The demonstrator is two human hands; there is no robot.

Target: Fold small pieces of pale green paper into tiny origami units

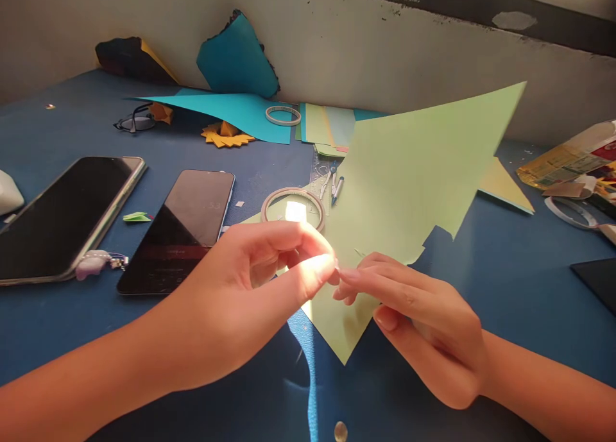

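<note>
My left hand [255,301] is closed in a pinch, thumb against fingertip, above the light green paper [404,179]. Whatever lies between those fingertips is too small to make out. My right hand [428,326] has its fingers extended, and its index fingertip meets the tips of my left hand. The green paper has a cut notch on its lower right side, and its lower corner points toward me. Behind my left hand, a roll of tape [293,192] rests partly on green paper.
Two phones [72,217] [185,227] lie at the left. Blue paper [231,111] with a thin tape roll [283,115], glasses [136,121] and a compass [332,178] are farther back. A plastic package [568,156] stands at the right.
</note>
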